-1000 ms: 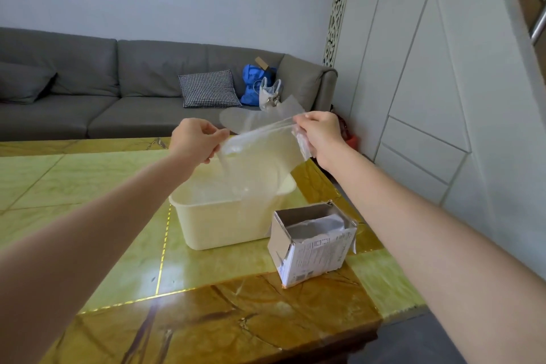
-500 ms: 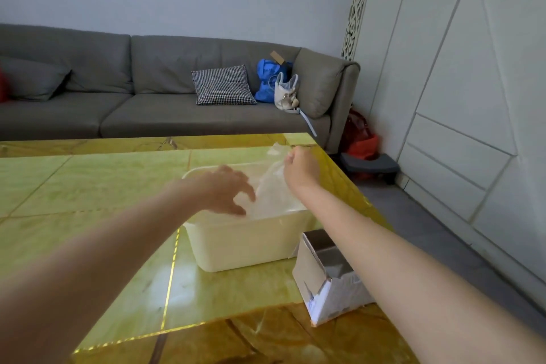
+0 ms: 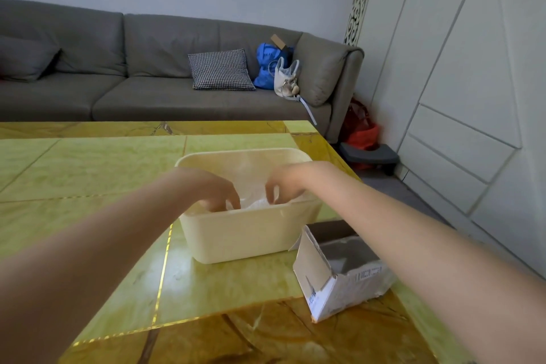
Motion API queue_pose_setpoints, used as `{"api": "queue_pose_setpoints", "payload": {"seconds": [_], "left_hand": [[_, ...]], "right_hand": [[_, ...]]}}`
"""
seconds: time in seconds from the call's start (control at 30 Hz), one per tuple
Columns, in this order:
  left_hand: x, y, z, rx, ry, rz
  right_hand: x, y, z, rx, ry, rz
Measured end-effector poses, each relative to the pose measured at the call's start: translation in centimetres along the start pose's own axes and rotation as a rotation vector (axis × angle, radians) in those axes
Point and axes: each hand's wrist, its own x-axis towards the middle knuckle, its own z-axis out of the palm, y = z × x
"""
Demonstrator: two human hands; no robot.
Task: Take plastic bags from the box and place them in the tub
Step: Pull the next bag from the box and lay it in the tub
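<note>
Both hands are reaching down into a cream plastic tub [image 3: 248, 233], a rectangular bin with rounded corners and a smooth matte wall, sitting on the glossy worktop [image 3: 88, 174] of yellow-green marbled tiles edged with thin gold lines and amber veined borders. The left hand [image 3: 214, 190] is dipping inside the near left part of the tub, its fingers [image 3: 233, 201] pointing down and loosely curled onto the crinkled clear plastic bag [image 3: 255, 203] lying inside; motion blur is hiding whether they are gripping it, so I cannot tell. The right hand [image 3: 285, 183] is hanging over the tub's right side, fingers bent downward at the film's edge, and again I cannot tell whether they are pinching it. Just beside the tub's near right corner, a small white cardboard box [image 3: 339, 275] with printed text is standing tilted, its top flap torn open. Behind the worktop, a grey fabric sofa [image 3: 147, 74] is carrying a houndstooth cushion [image 3: 220, 69].
</note>
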Motion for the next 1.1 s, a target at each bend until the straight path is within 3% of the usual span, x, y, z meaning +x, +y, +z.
{"api": "queue_pose_setpoints", "payload": {"seconds": [0.07, 0.3, 0.47, 0.6, 0.73, 0.87, 1.0, 1.1], "left_hand": [[0.0, 0.0, -0.1, 0.062, -0.057, -0.015], [-0.5, -0.6, -0.4, 0.073, -0.103, -0.011], [-3.6, -1.9, -2.1, -0.212, 0.094, -0.062], [-6.1, -0.5, -3.4, -0.35, 0.354, -0.006], [-7.0, 3.2, -3.9, -0.415, 0.459, 0.114], [-7.4, 7.8, -3.7, -0.394, 0.44, 0.226], [-7.1, 10.9, -2.0, -0.314, 0.318, 0.26], [-6.8, 11.9, -0.7, -0.267, 0.295, 0.24]], "right_hand": [[0.3, 0.2, 0.4, -0.012, -0.125, 0.063], [1.8, 1.1, 1.5, 0.048, -0.147, 0.115], [-1.2, 1.1, -0.6, -0.004, 0.004, 0.084], [-5.4, 1.8, -2.6, 0.165, 0.148, 0.037], [-9.2, 2.9, -2.9, 0.317, 0.118, 0.049], [-11.9, 3.7, -0.4, 0.305, -0.054, 0.134], [-12.1, 3.3, 3.1, 0.169, -0.15, 0.162], [-12.0, 2.9, 4.8, 0.179, -0.056, 0.14]]}}
